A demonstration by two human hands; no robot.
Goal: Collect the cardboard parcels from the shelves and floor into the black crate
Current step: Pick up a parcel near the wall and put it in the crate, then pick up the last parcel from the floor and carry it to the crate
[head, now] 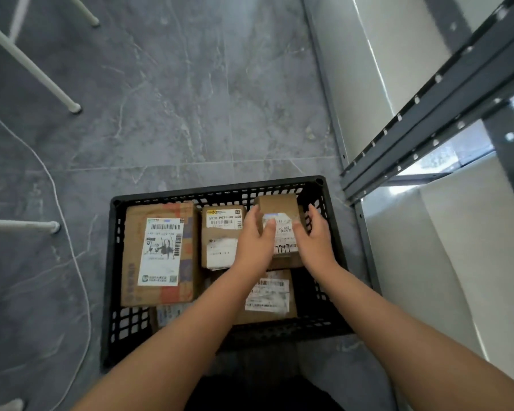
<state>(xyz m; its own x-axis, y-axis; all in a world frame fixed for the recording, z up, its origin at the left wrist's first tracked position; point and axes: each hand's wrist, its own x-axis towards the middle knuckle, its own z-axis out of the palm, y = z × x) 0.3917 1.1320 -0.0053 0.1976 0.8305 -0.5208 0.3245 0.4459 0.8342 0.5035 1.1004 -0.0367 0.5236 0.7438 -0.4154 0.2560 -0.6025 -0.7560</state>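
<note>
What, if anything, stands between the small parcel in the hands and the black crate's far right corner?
Nothing visible does. The small parcel, held by the left hand and right hand, is already over that corner of the black crate.

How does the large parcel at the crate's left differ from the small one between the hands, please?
The large parcel is broad and flat; the small parcel is compact and boxy. The large parcel lies untouched; the small parcel sits higher, gripped by the left hand. Both are brown cardboard with white labels, in the black crate.
</note>
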